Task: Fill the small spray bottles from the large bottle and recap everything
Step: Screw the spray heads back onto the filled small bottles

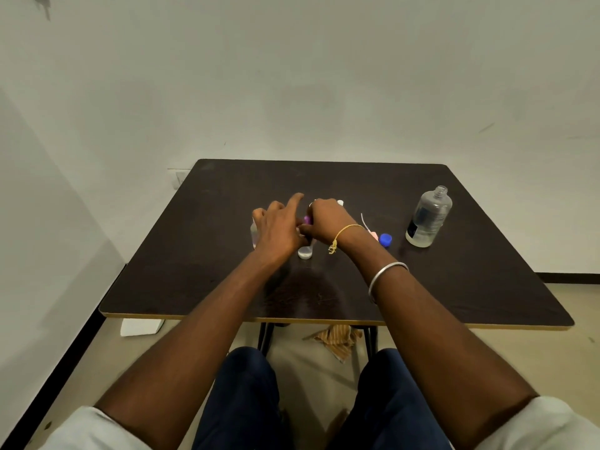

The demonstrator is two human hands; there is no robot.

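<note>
A small clear spray bottle stands at the middle of the dark table. My right hand grips its purple spray top from above. My left hand holds the bottle's body, index finger stretched out. Another small bottle stands just left of my left hand, mostly hidden. The large clear bottle stands uncapped at the right. Its blue cap lies on the table beside a pink spray top with a white dip tube.
A white piece peeks out behind my right hand. Under the table lie a striped cloth and a white block. The wall runs close behind the table's far edge.
</note>
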